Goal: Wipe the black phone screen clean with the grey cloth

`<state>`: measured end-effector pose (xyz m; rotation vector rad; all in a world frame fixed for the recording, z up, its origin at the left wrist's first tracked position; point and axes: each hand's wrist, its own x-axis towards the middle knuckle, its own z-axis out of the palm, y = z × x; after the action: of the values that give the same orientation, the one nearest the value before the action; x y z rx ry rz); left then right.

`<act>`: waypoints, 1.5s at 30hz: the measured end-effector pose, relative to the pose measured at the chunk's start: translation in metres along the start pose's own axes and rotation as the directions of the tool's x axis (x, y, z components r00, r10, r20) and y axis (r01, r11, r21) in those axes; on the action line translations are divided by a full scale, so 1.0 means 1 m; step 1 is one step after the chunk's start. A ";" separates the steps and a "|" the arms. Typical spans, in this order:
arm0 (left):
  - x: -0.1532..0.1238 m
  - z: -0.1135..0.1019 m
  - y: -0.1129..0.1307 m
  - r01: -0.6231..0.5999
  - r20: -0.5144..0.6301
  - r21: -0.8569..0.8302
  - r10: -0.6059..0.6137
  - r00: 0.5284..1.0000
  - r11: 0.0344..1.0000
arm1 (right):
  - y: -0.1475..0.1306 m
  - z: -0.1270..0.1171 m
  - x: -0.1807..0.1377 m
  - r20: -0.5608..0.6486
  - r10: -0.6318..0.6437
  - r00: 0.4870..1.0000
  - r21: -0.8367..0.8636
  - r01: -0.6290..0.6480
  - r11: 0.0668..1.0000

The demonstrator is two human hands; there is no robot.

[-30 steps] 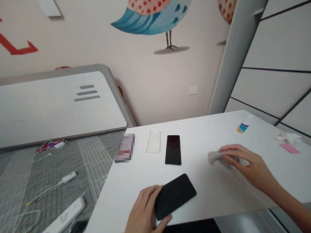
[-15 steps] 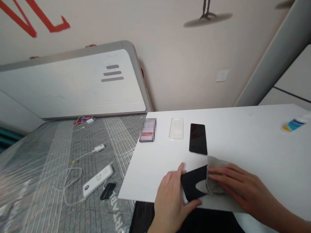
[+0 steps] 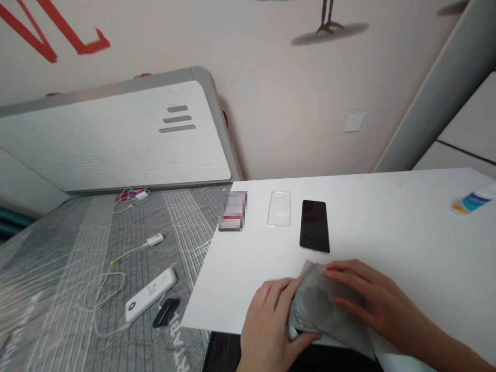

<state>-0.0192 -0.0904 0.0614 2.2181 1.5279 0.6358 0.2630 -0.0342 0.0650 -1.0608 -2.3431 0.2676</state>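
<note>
Your left hand (image 3: pixel 271 320) sits at the near edge of the tabletop (image 3: pixel 387 232), with its fingers (image 3: pixel 277 289) curled over the left edge of the grey cloth (image 3: pixel 321 305) and the thumb closed in against the cloth's near edge, so the hand pinches the cloth between them. Your right hand (image 3: pixel 368 305) lies on top of the cloth from the right. Its fingers are straight, slightly spread and laid flat on the fabric, gripping nothing. The cloth is crumpled and spread between both hands, close to the front edge of the tabletop. A small dark sliver shows below it beside the left thumb, and what lies under the cloth cannot be told. Just beyond the cloth a black phone (image 3: pixel 314 226) lies flat, screen up, apart from both hands. To its left lies a clear case (image 3: pixel 279 208), and left of that, at the tabletop's corner, a small blurred box (image 3: pixel 233 211). The three form a row. A small bottle (image 3: pixel 473 200) lies on its side at the far right, well apart from the hands. Left of the tabletop is a bed (image 3: pixel 58 289) carrying a white power bank (image 3: pixel 151 294), a small black item (image 3: pixel 165 312) just beside it, and loose cables (image 3: pixel 116 268).
</note>
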 end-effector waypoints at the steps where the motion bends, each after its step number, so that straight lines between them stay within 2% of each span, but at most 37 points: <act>1: 0.001 -0.001 0.001 -0.003 0.005 0.005 0.003 1.000 1.000 | 0.000 0.004 0.003 0.013 -0.022 1.000 0.001 0.022 1.000; 6: 0.001 -0.001 0.000 0.009 0.023 -0.013 -0.009 1.000 1.000 | -0.014 0.027 0.028 0.165 -0.119 0.979 0.045 0.113 0.993; 9: 0.000 0.002 -0.005 0.018 0.016 -0.007 -0.017 1.000 1.000 | -0.009 0.025 0.032 0.130 -0.137 0.982 0.087 0.126 0.988; 11: -0.001 0.003 -0.007 0.017 0.017 -0.005 -0.017 1.000 1.000 | 0.002 0.008 0.025 0.069 -0.106 0.992 0.125 0.097 0.987; 13: -0.002 0.002 -0.006 0.024 0.026 -0.013 -0.024 0.999 1.000 | 0.013 -0.020 0.014 -0.014 0.016 1.000 0.140 -0.014 0.990; 15: -0.002 0.000 -0.001 0.048 0.029 -0.024 -0.047 0.998 0.999 | 0.020 -0.050 0.006 -0.144 0.168 0.975 0.061 -0.161 0.985; 16: -0.001 -0.001 0.001 0.060 0.028 -0.030 -0.059 0.998 0.998 | 0.021 -0.061 0.005 -0.213 0.205 0.955 -0.014 -0.213 0.977; 18: 0.000 -0.002 0.005 0.079 0.025 -0.040 -0.078 0.997 0.996 | 0.014 -0.071 0.006 -0.246 0.162 0.956 -0.139 -0.200 0.970; 19: 0.000 -0.002 0.006 0.087 0.025 -0.044 -0.086 0.996 0.995 | 0.008 -0.068 0.008 -0.197 0.104 0.975 -0.165 -0.138 0.977; 21: 0.000 -0.002 0.006 0.109 0.026 -0.055 -0.108 0.994 0.993 | -0.009 -0.049 0.012 -0.004 -0.084 0.996 -0.097 0.083 0.992; 23: -0.003 -0.004 0.005 0.120 0.030 -0.070 -0.118 0.993 0.990 | -0.024 -0.026 0.016 0.163 -0.224 0.961 -0.062 0.237 0.970; 24: -0.004 -0.005 0.004 0.111 0.039 -0.080 -0.108 0.993 0.991 | -0.030 -0.016 0.017 0.209 -0.264 0.942 -0.083 0.286 0.955; 26: -0.008 -0.008 0.002 0.076 0.063 -0.109 -0.069 0.996 0.991 | -0.037 -0.003 0.015 0.239 -0.333 0.912 -0.160 0.375 0.913; 29: -0.010 -0.013 0.000 0.058 0.083 -0.150 -0.046 0.996 0.987 | -0.033 0.000 0.004 0.228 -0.441 0.868 -0.245 0.490 0.837; 31: -0.010 -0.013 -0.001 0.074 0.083 -0.163 -0.061 0.995 0.984 | -0.025 -0.001 -0.006 0.217 -0.430 0.876 -0.291 0.479 0.828; 35: -0.007 -0.010 0.000 0.091 0.086 -0.178 -0.077 0.993 0.980 | -0.021 0.007 -0.019 0.113 -0.257 0.960 -0.405 0.280 0.870; 37: -0.007 -0.007 0.000 0.092 0.073 -0.179 -0.080 0.994 0.980 | -0.035 0.021 -0.016 0.089 -0.271 0.958 -0.384 0.284 0.878; 40: -0.009 -0.005 -0.002 0.091 0.039 -0.168 -0.086 0.996 0.982 | -0.056 0.035 -0.006 0.135 -0.358 0.924 -0.305 0.382 0.872; 42: -0.009 -0.005 -0.002 0.088 0.033 -0.166 -0.083 0.996 0.982 | -0.056 0.032 -0.008 0.175 -0.349 0.921 -0.288 0.387 0.876; 45: -0.008 -0.007 -0.001 0.094 0.045 -0.174 -0.087 0.995 0.980 | -0.039 0.015 -0.024 0.154 -0.246 0.957 -0.358 0.286 0.889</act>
<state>-0.0265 -0.0969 0.0656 2.0066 1.4836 0.6702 0.2434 -0.0775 0.0580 -0.8889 -2.6674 -0.2508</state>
